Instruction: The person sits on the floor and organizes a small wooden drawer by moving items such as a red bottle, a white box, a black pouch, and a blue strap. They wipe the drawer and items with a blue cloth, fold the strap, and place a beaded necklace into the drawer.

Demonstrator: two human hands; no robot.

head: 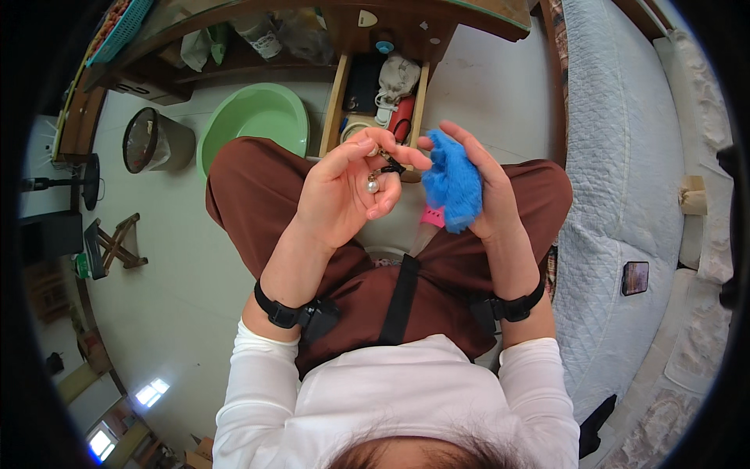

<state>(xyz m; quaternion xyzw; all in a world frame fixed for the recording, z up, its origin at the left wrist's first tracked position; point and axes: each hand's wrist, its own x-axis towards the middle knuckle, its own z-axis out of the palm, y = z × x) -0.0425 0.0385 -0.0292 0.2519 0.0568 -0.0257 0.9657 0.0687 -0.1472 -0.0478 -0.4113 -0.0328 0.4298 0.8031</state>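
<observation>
My left hand (345, 182) holds a small ornament with pearl-like beads (372, 186) and a dark cord or ribbon, partly covered by the fingers. In my right hand (495, 193) is a fuzzy blue cloth (454, 182), gathered against the palm and fingers. The two hands are close together above my lap but apart. Just beyond them a wooden drawer (331, 108) stands pulled out. Inside it lie a dark flat item (360, 82), a pale fabric pouch (399, 76), a white cable (384, 111) and a red object (403, 117).
A green plastic basin (261, 111) and a waste bin (167, 143) stand on the floor to the left. Beside the far-left wall is a folding wooden stool (120, 243). At right, a phone (635, 278) lies on the quilted cover (603, 193). The desk (392, 12) overhangs the drawer.
</observation>
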